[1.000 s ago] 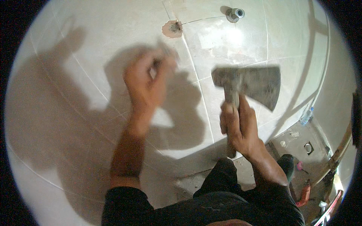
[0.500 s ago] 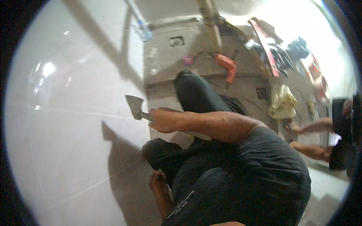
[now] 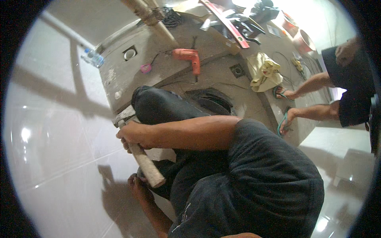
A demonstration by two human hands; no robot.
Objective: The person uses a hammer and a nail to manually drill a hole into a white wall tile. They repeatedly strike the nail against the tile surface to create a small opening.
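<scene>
My right hand (image 3: 134,134) is closed round the pale wooden handle of a hatchet-like tool (image 3: 147,164). Its grey metal head sits partly hidden beyond my fingers, close to the edge of the white tiled surface (image 3: 67,146), and the handle's butt slants down over my knee. Lower down, my left hand (image 3: 137,185) is beside the tiles and my lower knee, fingers curled; whether anything is between them I cannot make out. My dark-clothed knee (image 3: 149,101) is bent just above the right hand.
An orange drill (image 3: 188,57) lies on the rough floor near a pink ring (image 3: 145,68) and a wooden pole (image 3: 158,27). Further right are a red level (image 3: 226,23), a pale yellow bag (image 3: 264,71) and buckets (image 3: 303,41). A person in sandals (image 3: 313,87) stands at right.
My view has turned, shifting the surroundings left. The tool has swung round: its flared blade pointed out at the tiles before, and now its handle shows. My left hand stays low beside the tiles.
</scene>
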